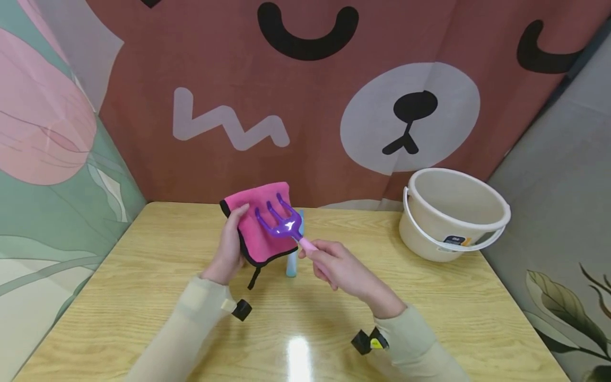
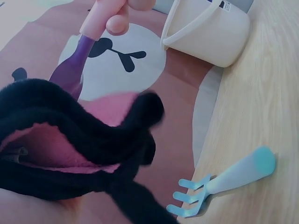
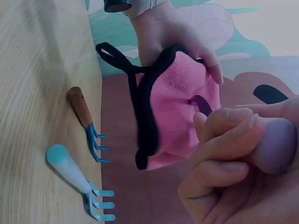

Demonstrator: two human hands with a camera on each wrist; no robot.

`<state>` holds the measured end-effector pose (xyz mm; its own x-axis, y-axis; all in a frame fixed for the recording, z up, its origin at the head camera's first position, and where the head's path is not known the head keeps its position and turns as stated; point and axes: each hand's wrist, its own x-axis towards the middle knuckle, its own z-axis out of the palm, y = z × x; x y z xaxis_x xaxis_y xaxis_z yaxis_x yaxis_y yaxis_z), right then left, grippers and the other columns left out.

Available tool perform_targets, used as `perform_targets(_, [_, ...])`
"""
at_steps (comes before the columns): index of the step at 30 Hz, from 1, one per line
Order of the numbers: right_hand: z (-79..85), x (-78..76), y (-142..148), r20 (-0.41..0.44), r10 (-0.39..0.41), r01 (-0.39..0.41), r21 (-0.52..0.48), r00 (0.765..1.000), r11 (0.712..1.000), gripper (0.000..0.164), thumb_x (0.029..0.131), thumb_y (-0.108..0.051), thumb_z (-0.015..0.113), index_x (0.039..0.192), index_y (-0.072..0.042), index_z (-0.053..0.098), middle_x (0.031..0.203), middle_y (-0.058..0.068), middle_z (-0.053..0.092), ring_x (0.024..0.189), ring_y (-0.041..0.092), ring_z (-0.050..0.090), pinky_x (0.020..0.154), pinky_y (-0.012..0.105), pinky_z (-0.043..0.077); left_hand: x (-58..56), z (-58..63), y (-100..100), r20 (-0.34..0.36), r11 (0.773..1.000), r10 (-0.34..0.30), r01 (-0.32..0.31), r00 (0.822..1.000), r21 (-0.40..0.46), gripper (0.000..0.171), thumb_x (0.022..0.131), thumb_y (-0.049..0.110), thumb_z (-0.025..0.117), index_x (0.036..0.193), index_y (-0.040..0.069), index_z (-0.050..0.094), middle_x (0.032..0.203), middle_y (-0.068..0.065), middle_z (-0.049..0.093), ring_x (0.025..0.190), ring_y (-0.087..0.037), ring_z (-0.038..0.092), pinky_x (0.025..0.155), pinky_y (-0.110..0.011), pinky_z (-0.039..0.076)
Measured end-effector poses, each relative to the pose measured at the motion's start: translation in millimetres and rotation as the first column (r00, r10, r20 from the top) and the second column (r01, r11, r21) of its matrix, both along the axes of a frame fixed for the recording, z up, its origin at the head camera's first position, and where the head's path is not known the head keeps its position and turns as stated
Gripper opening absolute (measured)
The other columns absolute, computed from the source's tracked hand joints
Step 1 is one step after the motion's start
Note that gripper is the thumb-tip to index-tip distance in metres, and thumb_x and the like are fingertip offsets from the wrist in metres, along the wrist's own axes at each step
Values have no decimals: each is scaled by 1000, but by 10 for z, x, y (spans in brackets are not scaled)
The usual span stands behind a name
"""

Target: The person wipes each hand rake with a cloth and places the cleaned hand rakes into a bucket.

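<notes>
My left hand grips a pink cloth with black edging and a black hanging loop, its thumb over the front face. In my right hand is the pink handle of a small purple hand rake. The rake's curved tines lie in front of the cloth, and in the right wrist view a tine appears to touch it. A light blue hand rake lies on the table behind the cloth. Beside it is a blue rake with a brown handle, hidden in the head view.
A cream bucket with its handle hanging down in front stands at the table's back right. The wooden table meets a brown curtain with a bear print at its back edge. Patterned fabric hangs at both sides.
</notes>
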<state>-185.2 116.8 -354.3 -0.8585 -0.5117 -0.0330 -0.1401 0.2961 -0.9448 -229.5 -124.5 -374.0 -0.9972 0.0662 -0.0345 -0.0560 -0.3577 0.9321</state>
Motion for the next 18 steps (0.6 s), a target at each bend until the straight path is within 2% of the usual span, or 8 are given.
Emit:
perform_targets(3, [-5,7,-12,-7,-4,4,4,1000,1000,39,110,-33,42,119,-2,63,58,1,41,46,15,34,43,26,31,22,-5,25,2,999,-30,30,1000,30,37,99,42,42,124,15,46,119,-3,59,104,-18,61,87,-33,51])
perform_targets(8, [-8,2,-48,-37,-4,4,-13,999,1000,36,111,-27,40,120,1,61,62,2,42,47,15,34,43,25,31,80,-22,127,-22,995,-75,76,997,70,40,95,32,40,129,10,44,126,-6,57,107,-18,60,89,-31,50])
perform_targets(14, [-13,-16,-56,-56,-35,34,-22,998,999,35,111,-24,38,117,2,61,66,5,44,50,13,34,43,23,28,150,-47,257,-34,994,-103,104,994,24,43,92,27,43,130,5,44,125,-6,54,108,-18,55,93,-31,46])
perform_targets(18, [-31,-19,-54,-64,-54,54,-14,996,998,34,112,-25,38,113,1,61,68,6,44,50,13,34,43,23,28,179,-70,301,-38,995,-102,103,994,12,45,91,23,47,132,5,44,125,-10,54,109,-21,56,93,-33,47])
